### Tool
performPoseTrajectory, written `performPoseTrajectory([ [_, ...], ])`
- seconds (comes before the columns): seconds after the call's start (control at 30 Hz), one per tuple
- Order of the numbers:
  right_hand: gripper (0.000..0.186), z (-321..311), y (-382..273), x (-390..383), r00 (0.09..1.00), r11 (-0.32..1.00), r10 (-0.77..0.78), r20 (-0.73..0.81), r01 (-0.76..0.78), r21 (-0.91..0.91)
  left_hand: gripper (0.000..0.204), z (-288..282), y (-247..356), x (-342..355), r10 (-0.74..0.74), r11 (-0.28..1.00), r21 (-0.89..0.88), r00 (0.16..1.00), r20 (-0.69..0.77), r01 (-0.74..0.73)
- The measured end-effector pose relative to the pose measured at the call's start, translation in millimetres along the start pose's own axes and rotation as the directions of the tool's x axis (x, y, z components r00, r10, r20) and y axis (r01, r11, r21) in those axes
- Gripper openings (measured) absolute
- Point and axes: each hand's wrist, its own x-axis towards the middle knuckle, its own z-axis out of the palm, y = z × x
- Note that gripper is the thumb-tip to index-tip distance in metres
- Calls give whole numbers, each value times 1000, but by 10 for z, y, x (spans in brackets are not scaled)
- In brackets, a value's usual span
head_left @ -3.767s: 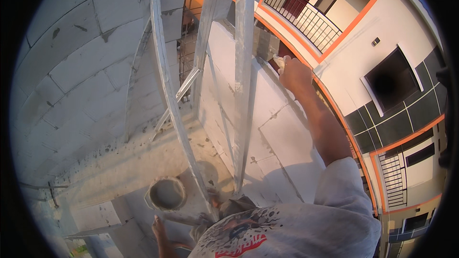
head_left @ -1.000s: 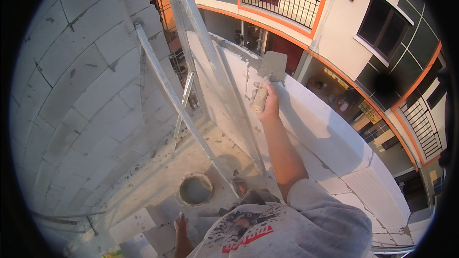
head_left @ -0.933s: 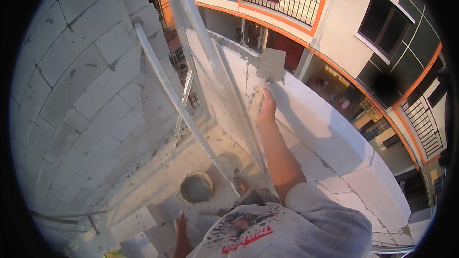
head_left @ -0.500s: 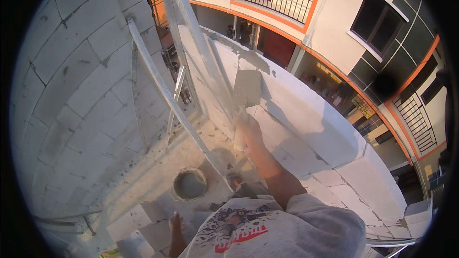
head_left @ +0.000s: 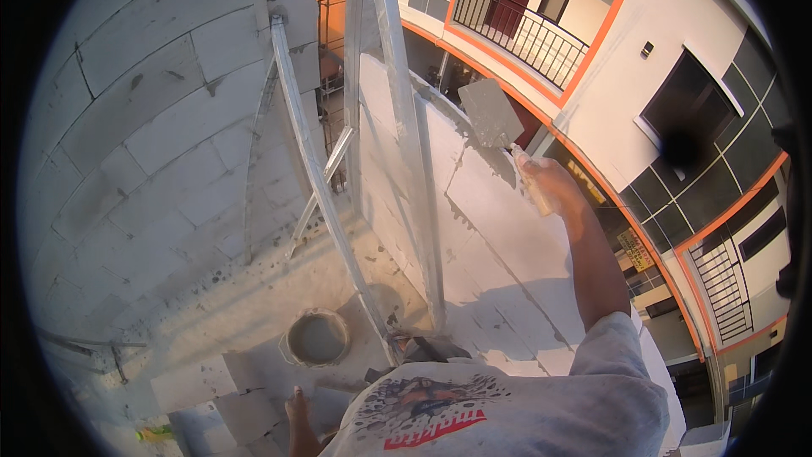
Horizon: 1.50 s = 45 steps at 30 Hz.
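Flat trowel, grey rectangular blade, pale handle (head_left: 491, 114): raised at the top of the pale block wall (head_left: 486, 245); contact cannot be told.
Right hand (head_left: 548, 182): grip closed around the trowel's handle.
Left hand (head_left: 297, 408): lowered, near the bucket; how far its grip is open cannot be told.
Round grey bucket holding grey material (head_left: 344, 326): on the floor.
Slanting silvery metal strut (head_left: 314, 162): beyond the bucket.

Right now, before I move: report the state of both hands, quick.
Left hand: nothing visible in it; open or closed cannot be told.
Right hand: closed, holding the trowel.
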Motion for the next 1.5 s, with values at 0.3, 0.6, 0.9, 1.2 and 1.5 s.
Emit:
performPoseTrajectory([
  [0.3, 34, 221, -1013, 2265, 939, 878, -301, 169, 342, -335, 57, 493, 574, -251, -47, 993, -113, 999, -18, 45],
  [0.6, 55, 1327, -2263, 3666, 926, 577, -336, 173, 348, -739, 47, 1101, 558, -648, -13, 926, -377, 1000, -1, 12],
  [0.9, 46, 1480, -2546, 3024, 902, 306, -289, 321, 405, -862, 46, 1019, -93, -665, -232, 885, -411, 973, 13, 217],
  [1.2, 38, 491, -1557, 1839, 963, 585, -165, 211, 268, -765, 56, 608, 547, -270, 38, 991, -131, 999, 23, -35],
  [1.5, 35, -281, -431, 403, 991, 716, -114, -70, 33, -697, 54, 133, 371, 71, 149, 988, -53, 986, 77, -145],
])
